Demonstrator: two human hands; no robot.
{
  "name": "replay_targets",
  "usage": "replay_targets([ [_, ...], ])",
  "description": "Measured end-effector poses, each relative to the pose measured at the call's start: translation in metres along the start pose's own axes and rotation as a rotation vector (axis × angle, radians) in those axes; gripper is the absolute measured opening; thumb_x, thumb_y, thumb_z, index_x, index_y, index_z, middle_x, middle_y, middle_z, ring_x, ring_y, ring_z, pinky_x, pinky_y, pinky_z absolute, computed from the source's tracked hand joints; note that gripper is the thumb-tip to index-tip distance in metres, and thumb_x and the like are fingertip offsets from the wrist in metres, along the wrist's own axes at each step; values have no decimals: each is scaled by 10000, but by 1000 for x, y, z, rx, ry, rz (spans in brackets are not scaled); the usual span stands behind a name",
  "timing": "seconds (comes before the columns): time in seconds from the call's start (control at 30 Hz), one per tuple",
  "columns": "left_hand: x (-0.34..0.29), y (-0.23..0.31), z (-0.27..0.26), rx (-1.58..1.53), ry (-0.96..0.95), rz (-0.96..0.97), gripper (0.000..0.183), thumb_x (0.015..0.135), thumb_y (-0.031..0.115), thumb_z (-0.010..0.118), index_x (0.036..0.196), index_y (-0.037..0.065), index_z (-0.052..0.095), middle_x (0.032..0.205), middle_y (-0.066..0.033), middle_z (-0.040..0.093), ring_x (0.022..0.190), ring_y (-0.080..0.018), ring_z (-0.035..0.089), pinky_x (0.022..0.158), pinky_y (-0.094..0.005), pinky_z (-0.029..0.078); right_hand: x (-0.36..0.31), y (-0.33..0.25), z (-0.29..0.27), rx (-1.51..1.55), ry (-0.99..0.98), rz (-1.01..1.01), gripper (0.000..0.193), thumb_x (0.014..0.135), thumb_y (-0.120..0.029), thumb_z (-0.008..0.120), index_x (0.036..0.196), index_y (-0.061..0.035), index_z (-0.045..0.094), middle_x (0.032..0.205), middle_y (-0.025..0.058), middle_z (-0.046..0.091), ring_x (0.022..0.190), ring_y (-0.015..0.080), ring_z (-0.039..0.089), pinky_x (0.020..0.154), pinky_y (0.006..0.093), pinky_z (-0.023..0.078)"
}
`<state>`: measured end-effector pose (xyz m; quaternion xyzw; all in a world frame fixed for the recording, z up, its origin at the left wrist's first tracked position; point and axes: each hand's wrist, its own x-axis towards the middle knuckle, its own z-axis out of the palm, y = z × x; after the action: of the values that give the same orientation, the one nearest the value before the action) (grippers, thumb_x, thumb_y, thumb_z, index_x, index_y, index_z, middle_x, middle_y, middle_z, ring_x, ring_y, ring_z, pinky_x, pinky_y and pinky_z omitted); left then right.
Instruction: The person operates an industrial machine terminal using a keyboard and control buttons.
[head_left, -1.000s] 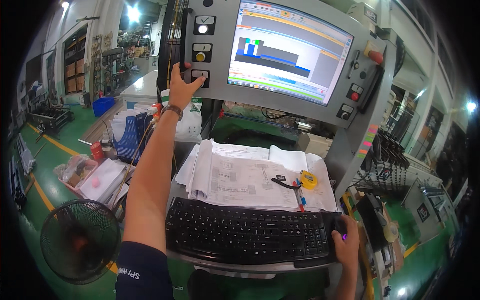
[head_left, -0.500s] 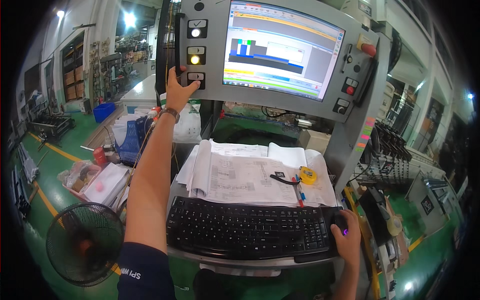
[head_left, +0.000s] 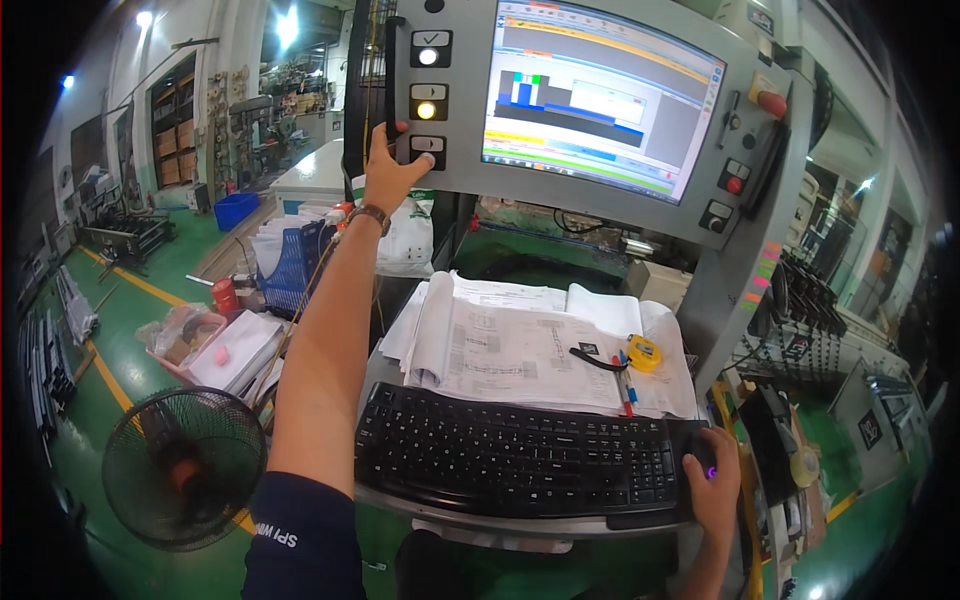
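Note:
My left hand point(head_left: 394, 172) reaches up to the left edge of a grey control panel point(head_left: 455, 165). Its fingers hook around the panel's black upright handle point(head_left: 392, 70), and its thumb rests on the lowest push button point(head_left: 428, 160). Above that are a lit yellow button point(head_left: 426, 110) and a white one point(head_left: 428, 56). The panel's screen point(head_left: 600, 95) displays a coloured diagram. Low on the right, my right hand point(head_left: 714, 480) is closed over a dark computer mouse point(head_left: 708, 448) with a purple light, beside a black keyboard point(head_left: 520, 455).
Behind the keyboard lie drawing sheets point(head_left: 500, 345), with a yellow tape measure point(head_left: 645, 352) and pens point(head_left: 627, 385) on them. A black fan point(head_left: 185, 470) stands at lower left, near a pink bin point(head_left: 175, 350) and a blue file holder point(head_left: 290, 270). A red knob point(head_left: 771, 104) juts from the panel's right side.
The whole view has shifted, so the panel, keyboard and both arms appear farther right. Both hands keep their places on the panel edge and the mouse.

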<state>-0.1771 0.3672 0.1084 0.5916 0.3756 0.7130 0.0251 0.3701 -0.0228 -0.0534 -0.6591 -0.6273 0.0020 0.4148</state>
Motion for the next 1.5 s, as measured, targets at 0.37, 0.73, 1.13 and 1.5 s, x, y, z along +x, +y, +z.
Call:
replay_targets([
  [0.37,-6,15,2,-93,-43,33,730,832,126,863,1452,63,484,1218,-136,730,1104,-240,739,986,-370,595,-1,3,2,17,26,13,486,886,-77,739,1353,24,653,1459,202,629,1390,357,596,1207,422,424],
  [0.73,-7,18,1,-34,-26,33,768,829,143,862,1481,58,466,1213,-154,740,1101,-248,748,978,-379,594,-1,6,1,-18,5,-6,493,927,-129,768,1387,10,655,1494,210,599,1374,395,603,1161,450,475],
  [1.13,-2,4,3,-57,-17,48,829,822,168,870,1523,37,448,1182,-155,735,1080,-248,745,958,-375,600,0,-1,4,22,27,30,487,883,-95,744,1351,12,664,1456,201,631,1388,366,593,1201,428,427],
  [1.5,-3,8,6,-60,7,70,733,803,151,884,1422,47,506,1248,-159,718,1124,-255,735,966,-380,598,-1,1,3,4,26,24,492,884,-86,747,1357,16,660,1455,205,630,1391,366,590,1205,429,425],
])
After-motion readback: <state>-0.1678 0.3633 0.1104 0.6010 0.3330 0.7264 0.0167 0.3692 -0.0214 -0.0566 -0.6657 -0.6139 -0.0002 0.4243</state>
